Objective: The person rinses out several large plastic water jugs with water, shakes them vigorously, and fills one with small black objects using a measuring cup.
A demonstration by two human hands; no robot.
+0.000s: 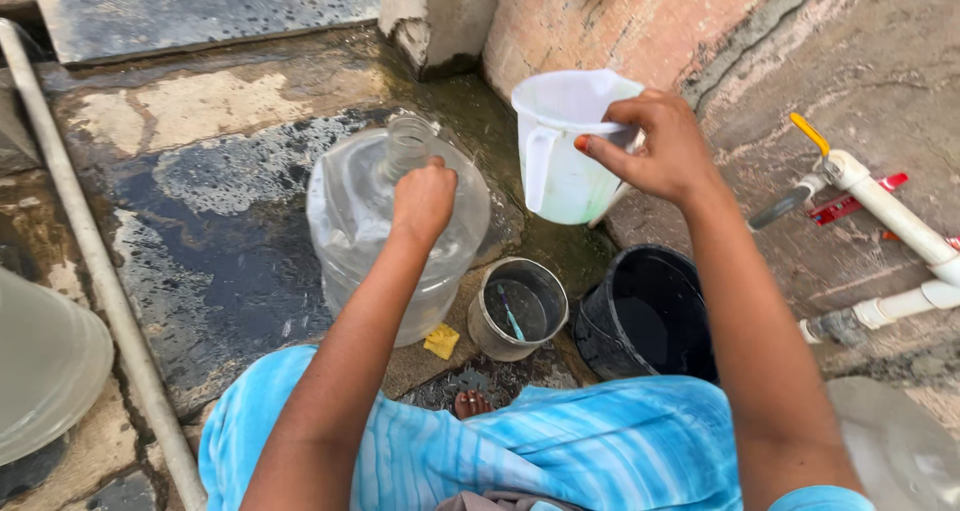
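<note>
Left hand (423,199) curled tight around the neck of a big clear water bottle (380,226), right on top of it. Bottle standing upright on the wet floor (210,231). Right hand (655,151) up higher, fingers pinched on the rim of a white jug (560,156), held in the air just to the right of the bottle. Below the jug, a small metal bucket (518,309) and a black bucket (640,316), side by side. White pipe with a yellow tap (860,186) off to the right.
</note>
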